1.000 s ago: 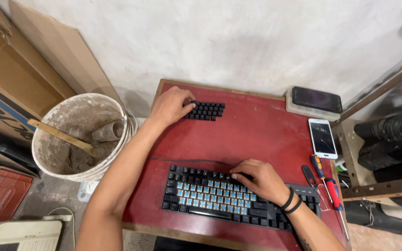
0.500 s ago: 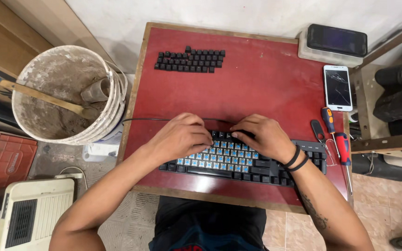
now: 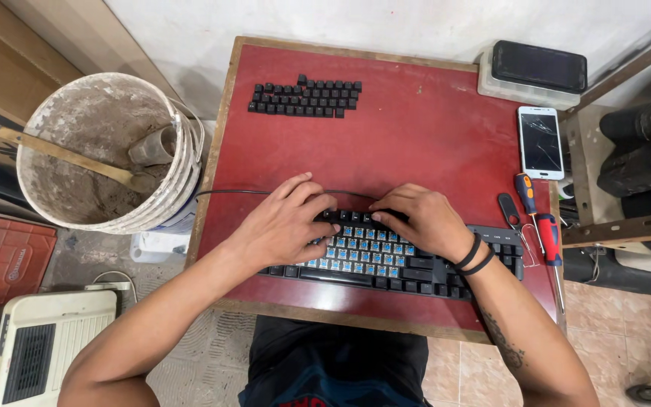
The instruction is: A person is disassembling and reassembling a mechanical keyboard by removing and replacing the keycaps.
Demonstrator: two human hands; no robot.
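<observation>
A black keyboard (image 3: 386,260) with many caps removed, showing blue switches, lies near the front of the red table (image 3: 423,143). My left hand (image 3: 284,222) rests on its left part, fingers curled onto the upper rows. My right hand (image 3: 420,220) sits on the middle upper rows, fingertips pressing down; whether either pinches a cap is hidden. Several loose black keycaps (image 3: 304,96) lie laid out in rows at the table's far left. A thin black cable (image 3: 235,193) runs from the keyboard to the left edge.
A white phone with a cracked screen (image 3: 540,142) and a dark phone on a box (image 3: 539,68) lie at the right rear. Two screwdrivers (image 3: 538,222) and a keycap puller (image 3: 511,215) lie right of the keyboard. A dirty bucket (image 3: 103,154) stands left of the table.
My left hand left the row of loose keycaps and came back to the keyboard. Both hands now sit on its upper rows, close together. The view tilted down and nearer.
</observation>
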